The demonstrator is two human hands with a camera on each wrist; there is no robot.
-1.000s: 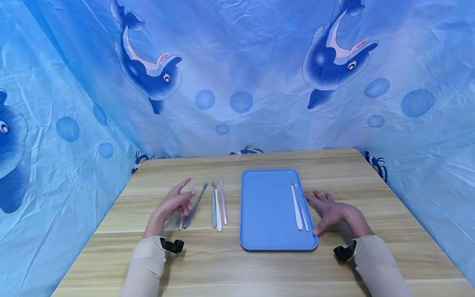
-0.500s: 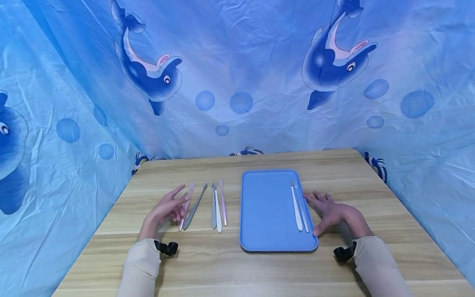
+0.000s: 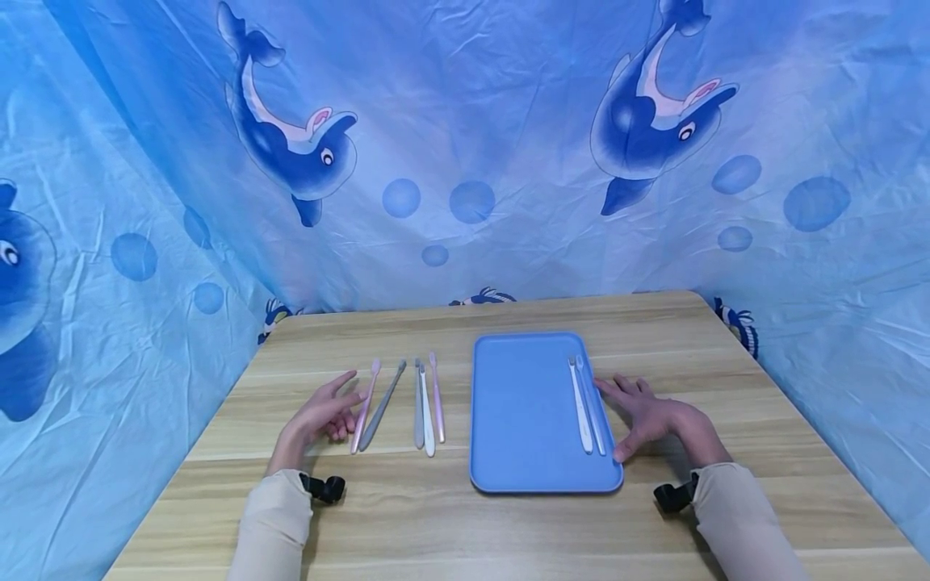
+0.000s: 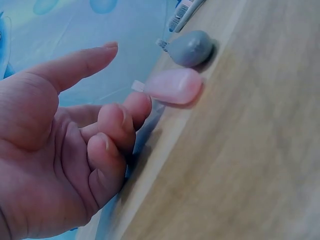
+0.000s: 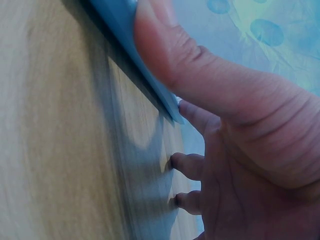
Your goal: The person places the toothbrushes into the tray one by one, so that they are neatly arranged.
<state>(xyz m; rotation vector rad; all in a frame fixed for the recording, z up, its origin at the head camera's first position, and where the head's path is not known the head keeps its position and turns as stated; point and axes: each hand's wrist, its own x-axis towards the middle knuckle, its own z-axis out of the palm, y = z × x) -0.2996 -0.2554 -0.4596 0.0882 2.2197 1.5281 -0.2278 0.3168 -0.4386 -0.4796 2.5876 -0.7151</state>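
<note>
My left hand (image 3: 323,411) hovers at the left with loosely bent fingers, just beside a pink toothbrush (image 3: 366,406). In the left wrist view the fingertips overlap this brush's (image 4: 175,86) far end, and nothing is held. A dark grey toothbrush (image 3: 382,407) lies slanted beside it. Further right are a grey toothbrush (image 3: 418,407), a white one (image 3: 427,415) and another pink one (image 3: 437,399). My right hand (image 3: 650,413) rests spread at the right side of a blue tray (image 3: 523,476), thumb and forefinger touching its rim. Inside that tray lie a white toothbrush (image 3: 580,407) and a blue one (image 3: 592,411).
Everything lies on a wooden table (image 3: 407,516). A blue curtain (image 3: 436,121) printed with dolphins hangs behind it and along both sides. A black wrist camera (image 3: 330,489) sits on the left cuff, another black camera (image 3: 673,496) on the right.
My left hand has moved left and slightly down, off the two leftmost toothbrushes, so the pink one shows more fully. The right hand and tray have stayed in place.
</note>
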